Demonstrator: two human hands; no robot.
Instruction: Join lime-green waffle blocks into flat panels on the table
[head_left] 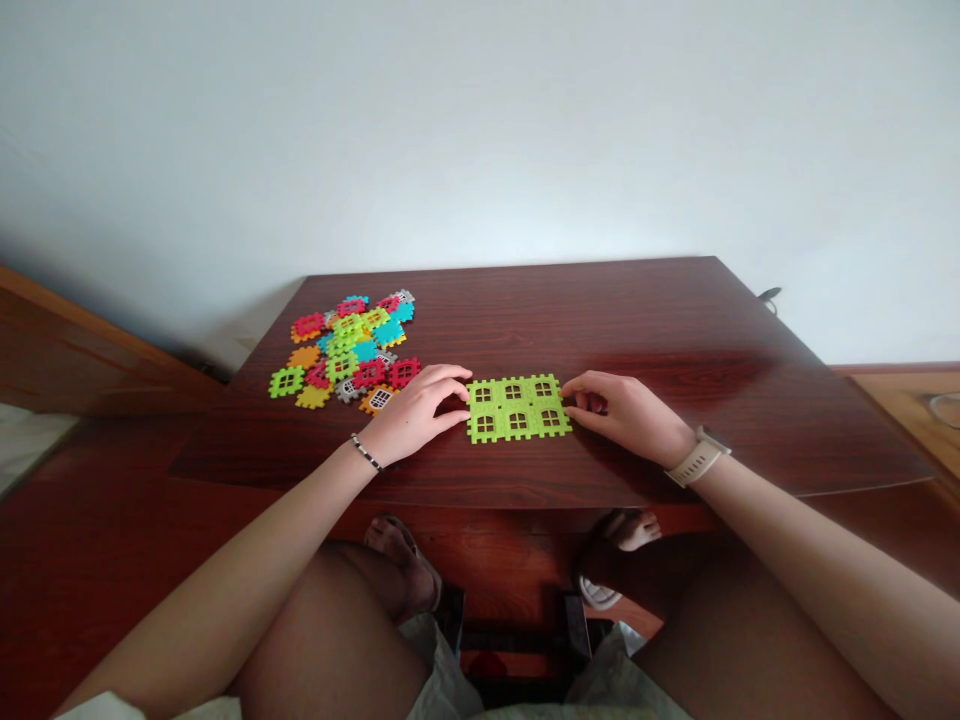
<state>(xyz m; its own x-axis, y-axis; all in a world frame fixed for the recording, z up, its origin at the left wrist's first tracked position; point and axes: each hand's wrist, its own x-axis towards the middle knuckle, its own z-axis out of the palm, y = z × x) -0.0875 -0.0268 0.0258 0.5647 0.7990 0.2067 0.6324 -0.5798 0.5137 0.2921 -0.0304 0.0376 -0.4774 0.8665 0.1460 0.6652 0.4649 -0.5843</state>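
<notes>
A flat bright-green panel of interlocking window tiles (519, 408) lies on the dark wooden table in front of me. Its tiles are joined in two rows of three, with toothed outer edges. My left hand (424, 408) holds the panel's left edge, thumb low and fingers higher up. At the opposite edge, my right hand (626, 408) grips with thumb and index finger, its other fingers curled in. Just left of my left hand is a loose pile of colored interlocking tiles (367, 338) in green, red, blue, orange, yellow and grey, some with window openings.
The glossy brown table (540, 310) stands against a pale wall (480, 130). A dark object (769, 294) shows past the table's right edge. My legs and sandaled feet are below the front edge. A wooden panel (90, 340) is at the left.
</notes>
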